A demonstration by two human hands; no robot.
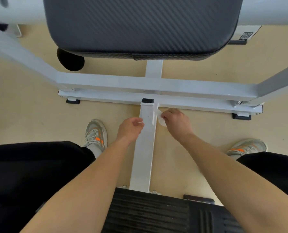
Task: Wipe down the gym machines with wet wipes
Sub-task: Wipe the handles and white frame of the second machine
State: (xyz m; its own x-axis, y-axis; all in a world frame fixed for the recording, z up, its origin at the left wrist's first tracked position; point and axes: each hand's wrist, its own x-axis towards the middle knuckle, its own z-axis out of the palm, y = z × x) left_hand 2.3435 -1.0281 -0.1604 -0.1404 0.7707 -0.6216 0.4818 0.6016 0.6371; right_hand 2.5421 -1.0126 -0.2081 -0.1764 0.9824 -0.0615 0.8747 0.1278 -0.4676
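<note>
Head view: white frame (144, 148), beige floor (198, 68)

Left sneaker (96, 133) and right sneaker (247, 147) stand on tan floor (30, 115).

The light is bright, soft and even, and by the shadows it comes from above. The beige floor (207, 73) carries only pale shadows: a faint one under the dark pad (139, 22) at 12 o'clock and thin ones along the white crossbar (123, 83). The white middle bar (145, 148) shines a little, so the white wipe (161, 121) on its 3 o'clock side is hard to separate from it. The tube (14, 10) at 11 o'clock is blurred. Straight frame parts lean outward at 9 and 3 o'clock.
</note>
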